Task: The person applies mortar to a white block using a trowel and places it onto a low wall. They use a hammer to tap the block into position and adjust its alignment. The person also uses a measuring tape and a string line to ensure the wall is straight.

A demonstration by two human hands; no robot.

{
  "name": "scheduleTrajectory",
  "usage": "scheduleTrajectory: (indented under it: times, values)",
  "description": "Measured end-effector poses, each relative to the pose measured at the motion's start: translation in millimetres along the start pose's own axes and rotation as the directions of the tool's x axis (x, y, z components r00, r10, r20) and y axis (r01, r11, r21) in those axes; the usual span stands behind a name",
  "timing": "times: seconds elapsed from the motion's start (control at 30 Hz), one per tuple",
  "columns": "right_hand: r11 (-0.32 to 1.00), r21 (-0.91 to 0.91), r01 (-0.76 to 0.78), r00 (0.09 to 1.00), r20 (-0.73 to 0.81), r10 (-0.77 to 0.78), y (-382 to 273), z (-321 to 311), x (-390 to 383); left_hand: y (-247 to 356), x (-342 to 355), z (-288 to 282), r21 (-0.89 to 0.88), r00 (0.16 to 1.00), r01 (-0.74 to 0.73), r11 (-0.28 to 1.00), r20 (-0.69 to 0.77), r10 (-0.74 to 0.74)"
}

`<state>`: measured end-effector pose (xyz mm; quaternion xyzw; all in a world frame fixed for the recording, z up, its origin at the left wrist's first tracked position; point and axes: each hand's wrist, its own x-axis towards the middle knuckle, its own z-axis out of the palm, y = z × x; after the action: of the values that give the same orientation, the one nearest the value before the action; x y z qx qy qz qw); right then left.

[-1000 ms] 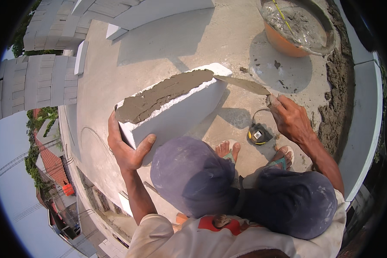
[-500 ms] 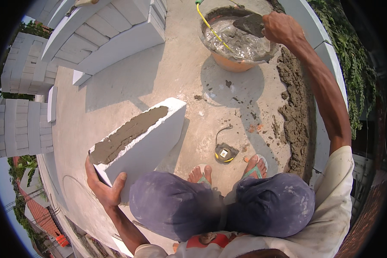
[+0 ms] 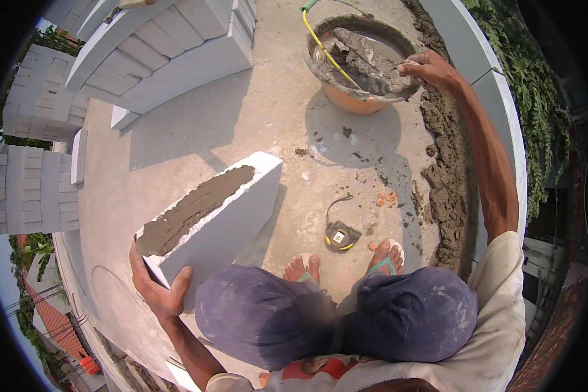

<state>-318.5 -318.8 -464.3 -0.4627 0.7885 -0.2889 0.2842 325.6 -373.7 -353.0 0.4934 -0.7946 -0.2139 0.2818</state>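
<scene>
My left hand (image 3: 162,281) grips the lower left end of a white block (image 3: 225,228), thumb on its side face and fingers around the end. The block stands on edge, tilted, and grey mortar (image 3: 196,209) coats most of its upper narrow face. At the right rim of an orange bucket (image 3: 356,102), my right hand (image 3: 436,73) is closed around a trowel's handle, mostly hidden by the fingers. The trowel's blade is down in the wet mortar (image 3: 372,57) and hard to tell from it. The bucket's yellow handle (image 3: 325,52) lies across its opening.
A tape measure (image 3: 342,236) lies on the concrete floor before my feet. Along the right runs a strip of mortar (image 3: 447,183) beside a low block wall (image 3: 500,124). White blocks (image 3: 170,72) are stacked at the far left. Mortar crumbs dot the floor near the bucket.
My right hand has moved down to the bucket's right rim, and the trowel blade, earlier raised over the bucket, has dipped into the mortar. My left hand and the block stay put.
</scene>
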Motion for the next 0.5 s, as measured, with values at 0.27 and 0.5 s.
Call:
scheduleTrajectory:
  times: [0.27, 0.5]
  values:
    - [0.957, 0.284, 0.065, 0.997, -0.049, -0.054, -47.7, 63.3, -104.7, 0.8, 11.7, 8.1, -0.032, 1.0, -0.009, 0.999, 0.01, 0.009]
    - [0.823, 0.07, 0.564, 0.807, -0.259, -0.531, -23.5, 256.5, -126.0, -2.3, 12.9, 10.3, -0.073, 1.0, 0.015, 0.997, 0.015, -0.014]
